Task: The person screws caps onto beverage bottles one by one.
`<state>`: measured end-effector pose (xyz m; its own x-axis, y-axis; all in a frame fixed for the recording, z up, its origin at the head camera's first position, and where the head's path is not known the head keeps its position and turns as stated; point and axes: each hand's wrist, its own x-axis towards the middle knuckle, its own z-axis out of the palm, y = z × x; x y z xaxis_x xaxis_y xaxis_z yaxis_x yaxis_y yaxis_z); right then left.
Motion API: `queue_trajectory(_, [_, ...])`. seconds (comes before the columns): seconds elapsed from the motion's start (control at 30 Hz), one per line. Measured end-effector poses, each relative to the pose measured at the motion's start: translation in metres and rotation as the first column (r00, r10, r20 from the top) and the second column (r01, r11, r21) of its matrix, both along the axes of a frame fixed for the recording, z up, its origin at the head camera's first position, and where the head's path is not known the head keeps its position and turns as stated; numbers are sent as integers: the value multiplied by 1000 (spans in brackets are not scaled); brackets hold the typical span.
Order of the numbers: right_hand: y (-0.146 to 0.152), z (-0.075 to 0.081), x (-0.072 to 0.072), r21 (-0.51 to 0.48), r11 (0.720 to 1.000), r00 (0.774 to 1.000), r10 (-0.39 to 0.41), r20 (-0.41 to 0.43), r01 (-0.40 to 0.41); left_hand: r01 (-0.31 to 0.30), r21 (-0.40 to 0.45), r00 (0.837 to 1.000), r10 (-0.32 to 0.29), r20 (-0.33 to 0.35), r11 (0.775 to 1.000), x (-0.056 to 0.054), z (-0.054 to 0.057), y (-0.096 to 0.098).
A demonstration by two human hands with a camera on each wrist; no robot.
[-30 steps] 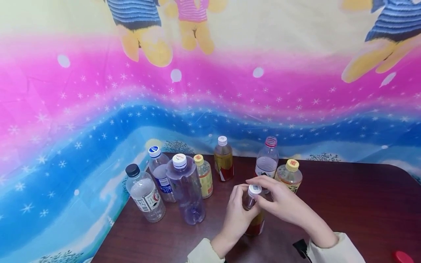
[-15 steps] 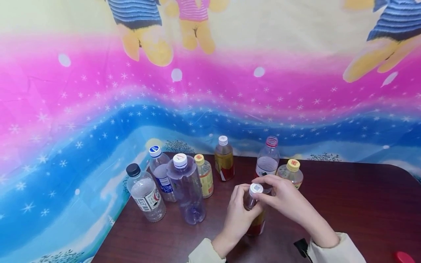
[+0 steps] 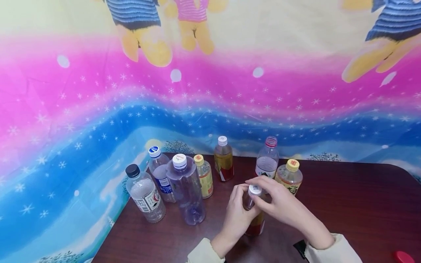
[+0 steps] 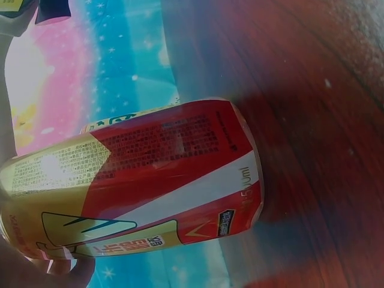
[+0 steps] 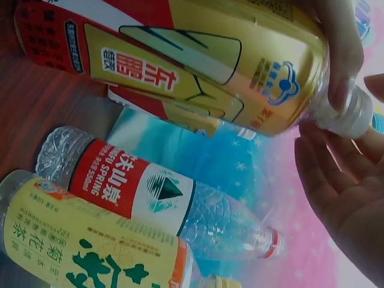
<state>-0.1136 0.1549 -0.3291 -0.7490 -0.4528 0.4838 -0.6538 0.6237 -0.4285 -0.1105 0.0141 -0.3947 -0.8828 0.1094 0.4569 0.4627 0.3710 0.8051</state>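
A gold and red labelled drink bottle (image 3: 254, 227) stands upright near the front of the table, with a white cap (image 3: 254, 189) on its neck. My left hand (image 3: 232, 215) grips it around the upper part, just below the cap. From the right, my right hand (image 3: 282, 201) holds the cap, thumb on the near side and index finger over the far side. The right wrist view shows the bottle's gold label (image 5: 240, 60) and fingers around the white cap (image 5: 363, 114). In the left wrist view, the bottle's lower label (image 4: 174, 174) fills the middle.
Behind the hands stand a pink-ringed capless bottle (image 3: 271, 157), a yellow-capped bottle (image 3: 291, 175) and another gold-red bottle (image 3: 224, 164). At left are a black-capped bottle (image 3: 146, 197), a blue-capped bottle (image 3: 161, 175), a tall purplish bottle (image 3: 185, 190) and a small yellow-labelled bottle (image 3: 205, 179). A red object (image 3: 402, 256) lies front right.
My right hand's fingers shift slightly right around the cap, then back left over it. The left hand keeps its grip on the bottle, and the other bottles stay put.
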Motion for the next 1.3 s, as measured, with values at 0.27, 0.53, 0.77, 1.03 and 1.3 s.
queue_trajectory(0.27, [2,4,1,-10,999,999,-51,-1,51,5,2,1000,-5,18,1000,-1,0,0])
queue_trajectory(0.53, [-5,5,1,-38,976,974,-209,86,213,5,16,999,-6,40,1000,-1,1,1])
queue_trajectory(0.77, [-7,-2,2,-37,992,989,-120,83,123,2,-1,1000,-2,-17,1000,0,-1,0])
queue_trajectory(1.03, [5,-6,0,-74,997,1000,19,12,-18,-1,2,999,1,33,1000,0,0,0])
queue_trajectory(1.3, [6,3,2,-58,997,998,-44,35,46,4,24,997,-6,71,1000,-1,-1,0])
